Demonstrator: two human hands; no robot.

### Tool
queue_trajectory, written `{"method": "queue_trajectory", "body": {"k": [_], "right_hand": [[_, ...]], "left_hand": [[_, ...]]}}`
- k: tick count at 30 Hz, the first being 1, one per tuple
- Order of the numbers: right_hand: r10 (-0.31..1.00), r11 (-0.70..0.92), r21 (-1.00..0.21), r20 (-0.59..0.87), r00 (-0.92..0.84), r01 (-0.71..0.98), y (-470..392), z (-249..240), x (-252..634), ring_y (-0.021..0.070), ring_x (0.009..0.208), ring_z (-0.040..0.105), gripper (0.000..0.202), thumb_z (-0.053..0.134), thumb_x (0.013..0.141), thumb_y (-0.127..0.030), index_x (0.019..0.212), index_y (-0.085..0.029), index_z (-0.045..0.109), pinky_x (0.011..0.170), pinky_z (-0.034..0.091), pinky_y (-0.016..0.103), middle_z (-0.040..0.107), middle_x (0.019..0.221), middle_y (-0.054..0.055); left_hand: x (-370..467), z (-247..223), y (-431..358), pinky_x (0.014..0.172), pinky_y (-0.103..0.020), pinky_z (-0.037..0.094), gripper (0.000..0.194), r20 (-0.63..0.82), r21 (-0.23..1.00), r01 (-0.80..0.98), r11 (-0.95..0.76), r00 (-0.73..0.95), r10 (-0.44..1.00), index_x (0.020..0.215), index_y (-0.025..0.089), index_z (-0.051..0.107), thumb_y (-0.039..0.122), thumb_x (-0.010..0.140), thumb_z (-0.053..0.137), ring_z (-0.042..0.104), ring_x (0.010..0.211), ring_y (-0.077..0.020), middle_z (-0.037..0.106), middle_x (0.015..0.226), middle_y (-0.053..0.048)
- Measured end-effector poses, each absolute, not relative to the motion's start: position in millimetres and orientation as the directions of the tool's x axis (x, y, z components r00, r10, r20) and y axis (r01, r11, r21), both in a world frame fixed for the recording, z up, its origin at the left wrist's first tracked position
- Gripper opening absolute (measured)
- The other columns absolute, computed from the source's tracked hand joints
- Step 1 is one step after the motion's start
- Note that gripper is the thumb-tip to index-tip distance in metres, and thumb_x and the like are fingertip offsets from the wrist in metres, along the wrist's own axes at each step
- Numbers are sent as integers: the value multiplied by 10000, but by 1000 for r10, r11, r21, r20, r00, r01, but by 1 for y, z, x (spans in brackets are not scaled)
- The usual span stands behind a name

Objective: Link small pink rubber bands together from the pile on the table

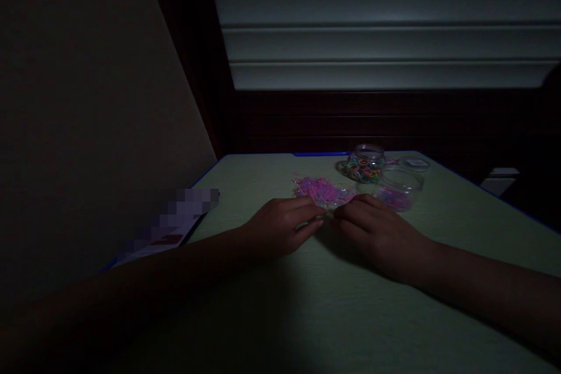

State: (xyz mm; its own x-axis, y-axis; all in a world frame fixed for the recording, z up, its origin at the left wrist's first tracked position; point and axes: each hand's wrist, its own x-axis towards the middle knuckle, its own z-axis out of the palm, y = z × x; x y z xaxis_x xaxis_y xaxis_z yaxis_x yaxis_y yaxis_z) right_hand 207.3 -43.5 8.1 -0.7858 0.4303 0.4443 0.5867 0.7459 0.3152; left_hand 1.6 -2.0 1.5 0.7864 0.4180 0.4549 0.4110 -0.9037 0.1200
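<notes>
In the dim head view, my left hand rests low over the table, thumb and fingers brought together at the tips. Facing it, my right hand is closed, its fingers curled down close to the left fingertips. Whatever is pinched between them is too small and dark to make out. Just beyond my fingers lies a loose pile of small pink and purple rubber bands. An open clear jar with pink and purple bands in its bottom stands behind my right hand.
A second clear jar holds multicoloured bands near the far edge. A clear round lid lies to its right. A dark-edged flat object, partly blurred out, sits at the left edge of the pale green table. A slatted shutter rises behind.
</notes>
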Motion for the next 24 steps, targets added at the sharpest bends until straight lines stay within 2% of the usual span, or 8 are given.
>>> {"method": "queue_trajectory", "body": {"k": [6, 15, 20, 24], "right_hand": [[471, 738, 269, 451, -758, 619, -43, 7, 208, 184, 812, 461, 192, 399, 840, -152, 924, -129, 570, 729, 359, 326, 551, 886, 100], [611, 720, -6, 481, -629, 694, -41, 6, 208, 169, 805, 473, 200, 415, 843, -249, 980, -159, 530, 719, 363, 305, 535, 911, 71], [611, 710, -22, 516, -600, 704, -44, 6, 205, 180, 848, 476, 290, 427, 836, -281, 1085, -143, 475, 743, 361, 317, 527, 976, 87], [652, 688, -49, 480, -588, 724, -43, 7, 204, 181, 835, 483, 268, 439, 830, -287, 1049, -147, 503, 733, 360, 316, 539, 937, 85]], "left_hand": [[1, 3, -1, 716, -249, 437, 214, 463, 123, 380, -917, 795, 391, 972, 146, 559, 223, 856, 396, 530, 802, -126, 577, 864, -57], [0, 0, 1, 723, -233, 429, 200, 473, 83, 386, -919, 796, 378, 948, 142, 556, 211, 860, 390, 536, 813, -120, 586, 869, -51], [0, 0, 1, 731, -236, 424, 206, 444, 121, 421, -899, 787, 428, 948, 132, 539, 228, 868, 375, 529, 818, -124, 581, 879, -51], [0, 1, 1, 747, -243, 420, 209, 435, 136, 428, -894, 784, 442, 968, 138, 532, 228, 870, 370, 523, 832, -126, 574, 906, -51]]}}
